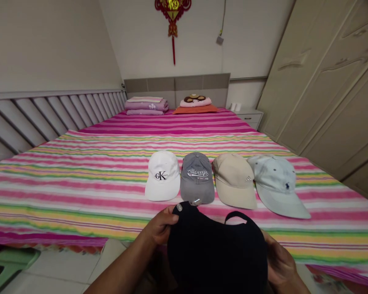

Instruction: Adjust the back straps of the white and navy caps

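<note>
Both my hands hold a black cap (216, 251) low in front of me, its back strap facing the bed. My left hand (162, 225) grips its left side with the thumb on top. My right hand (279, 261) clasps its right side, fingers partly hidden behind the fabric. On the striped bedsheet (79, 175) just beyond lie several caps in a row: a white cap (162, 175) with a black logo, a grey cap (197, 177) with white lettering, a beige cap (234, 179) and a pale blue cap (277, 183).
Folded purple bedding (146, 106) and a pillow stack (196, 105) sit at the headboard. A nightstand (248, 116) stands at the bed's far right, a wardrobe (331, 90) along the right wall. A green stool (9, 263) is at lower left on the floor.
</note>
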The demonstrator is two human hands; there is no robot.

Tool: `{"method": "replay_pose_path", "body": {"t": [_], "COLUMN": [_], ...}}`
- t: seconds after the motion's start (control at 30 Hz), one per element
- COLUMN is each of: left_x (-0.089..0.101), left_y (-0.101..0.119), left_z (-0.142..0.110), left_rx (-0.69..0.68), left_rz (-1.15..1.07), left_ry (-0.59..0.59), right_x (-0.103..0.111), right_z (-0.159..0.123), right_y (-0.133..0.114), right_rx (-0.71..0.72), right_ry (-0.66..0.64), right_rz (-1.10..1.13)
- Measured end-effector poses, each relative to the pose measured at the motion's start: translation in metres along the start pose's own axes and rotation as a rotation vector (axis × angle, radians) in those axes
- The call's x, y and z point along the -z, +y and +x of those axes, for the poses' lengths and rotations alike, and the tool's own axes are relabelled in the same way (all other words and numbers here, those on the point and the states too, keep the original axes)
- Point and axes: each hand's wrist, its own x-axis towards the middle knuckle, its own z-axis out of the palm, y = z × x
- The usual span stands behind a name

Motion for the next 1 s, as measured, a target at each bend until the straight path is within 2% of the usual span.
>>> {"method": "replay_pose_path", "body": {"t": [0.1, 0.17, 0.3, 0.47, 0.67, 0.87, 1.0], "left_x": [-0.007, -0.011, -0.016, -0.022, -0.028, -0.035, -0.047], "left_y": [0.003, 0.004, 0.006, 0.01, 0.012, 0.012, 0.014], "left_z": [0.001, 0.002, 0.006, 0.011, 0.014, 0.013, 0.01], "left_rx": [0.025, 0.037, -0.015, -0.059, -0.062, -0.039, -0.03], "left_rz": [0.056, 0.081, 0.119, 0.166, 0.208, 0.271, 0.322], "left_ry": [-0.024, -0.035, -0.035, 0.048, 0.081, 0.117, 0.129], "right_x": [-0.005, -0.011, -0.026, -0.032, -0.031, -0.037, -0.038], "right_z": [-0.001, -0.004, -0.009, -0.006, 0.006, 0.017, 0.019], "right_y": [-0.006, -0.012, -0.023, -0.028, -0.036, -0.053, -0.065], "right_rx": [-0.172, -0.237, -0.25, -0.281, -0.085, 0.067, 0.017], "right_ry": [-0.069, -0.088, -0.122, -0.261, -0.313, -0.142, -0.125], "right_rz": [0.195, 0.26, 0.321, 0.396, 0.327, 0.255, 0.043]}}
